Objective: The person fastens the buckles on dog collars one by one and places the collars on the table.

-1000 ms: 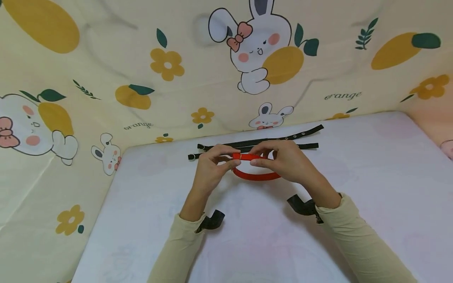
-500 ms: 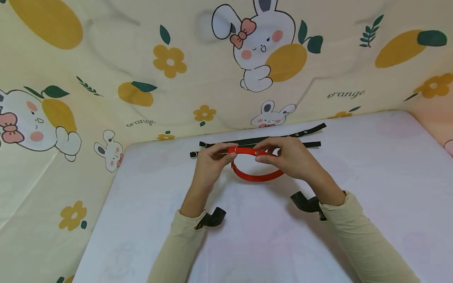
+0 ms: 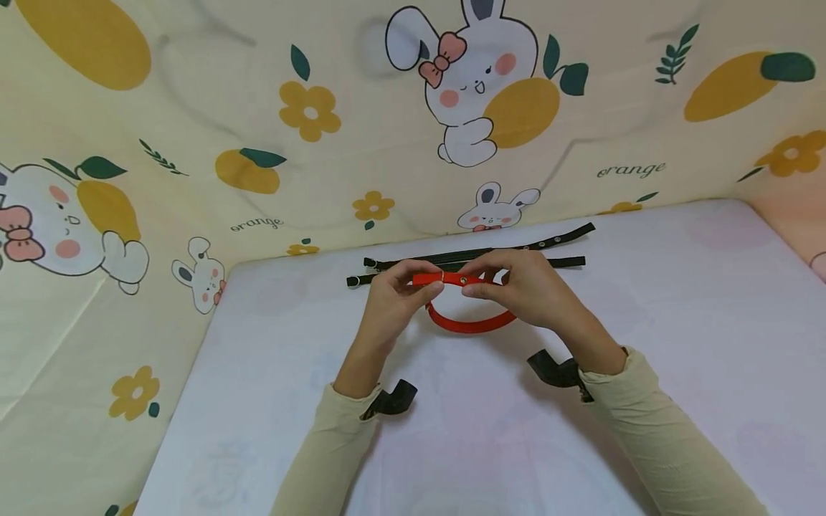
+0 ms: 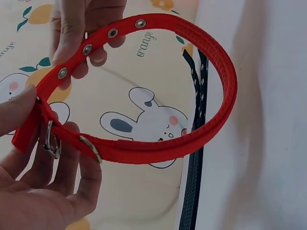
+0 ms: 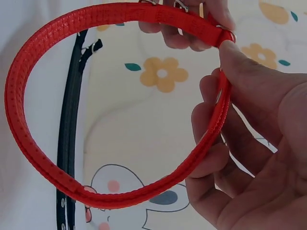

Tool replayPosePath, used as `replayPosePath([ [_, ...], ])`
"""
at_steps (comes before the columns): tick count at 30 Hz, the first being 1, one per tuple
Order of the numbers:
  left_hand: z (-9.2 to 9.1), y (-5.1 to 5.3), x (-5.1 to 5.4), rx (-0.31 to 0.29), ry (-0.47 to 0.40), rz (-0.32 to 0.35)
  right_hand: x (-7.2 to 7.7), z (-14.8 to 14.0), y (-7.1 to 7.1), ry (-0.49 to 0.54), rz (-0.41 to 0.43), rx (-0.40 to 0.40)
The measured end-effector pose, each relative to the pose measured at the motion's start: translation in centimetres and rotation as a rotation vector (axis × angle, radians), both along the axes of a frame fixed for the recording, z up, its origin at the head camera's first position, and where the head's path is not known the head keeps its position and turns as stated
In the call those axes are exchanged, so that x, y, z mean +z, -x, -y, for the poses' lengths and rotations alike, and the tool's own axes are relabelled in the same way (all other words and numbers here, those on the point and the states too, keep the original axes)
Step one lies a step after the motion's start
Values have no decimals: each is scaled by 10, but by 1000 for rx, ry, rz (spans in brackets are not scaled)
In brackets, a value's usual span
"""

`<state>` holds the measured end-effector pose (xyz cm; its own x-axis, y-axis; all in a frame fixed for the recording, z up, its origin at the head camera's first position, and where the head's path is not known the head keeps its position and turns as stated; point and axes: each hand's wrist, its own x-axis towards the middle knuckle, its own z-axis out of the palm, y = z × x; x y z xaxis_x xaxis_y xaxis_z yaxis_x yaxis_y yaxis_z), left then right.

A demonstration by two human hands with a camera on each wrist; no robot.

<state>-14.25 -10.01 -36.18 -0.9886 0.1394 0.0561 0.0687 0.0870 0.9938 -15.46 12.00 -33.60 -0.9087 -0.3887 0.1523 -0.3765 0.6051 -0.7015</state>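
The left hand (image 3: 395, 304) and the right hand (image 3: 524, 288) hold a flat, stitched red strap (image 3: 471, 327), bent round into a ring, raised above the white-covered bench (image 3: 452, 451). The left hand's grip pinches the strap's tip by the silver metal buckle (image 4: 51, 143), its thumb on one face and its fingers behind; the right hand's grip pinches the stretch with the round metal eyelets (image 4: 87, 49) between thumb and curled fingers. A silver metal half-ring (image 4: 91, 148) sits on the strap beside the buckle. Behind the hands, two long, narrow black straps (image 3: 560, 240) with metal fittings lie on the bench, close together, before a cream cloth (image 3: 400, 165) printed with white rabbits, yellow flowers and oranges
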Motion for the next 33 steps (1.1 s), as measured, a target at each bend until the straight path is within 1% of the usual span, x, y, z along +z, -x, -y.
replayPosePath([
  [4,-2,-1,-1,-4,-19,-14,-2,2,0,15,-40,31],
  [8,-3,-2,0,15,-49,-11,-3,4,-1,62,-66,132],
  [11,-3,-1,1,25,-58,-9,-4,5,-1,92,-61,199],
  [13,-1,0,2,27,-52,-1,-4,5,0,115,-51,209],
  [15,1,1,1,28,-36,11,-3,4,0,133,-38,193],
  [18,2,3,0,48,-24,49,-3,1,1,164,-22,151],
  [22,-1,4,-2,94,-64,69,-4,-2,1,191,-4,101],
  [25,-4,3,-4,116,-87,51,-5,1,0,207,22,69],
  [28,-6,0,-3,119,-68,19,-5,5,0,225,36,34],
  [31,-7,-2,-2,108,-44,-9,-5,7,0,233,17,8],
  [33,-8,-2,-1,105,-35,-20,-5,8,0,244,-12,6],
])
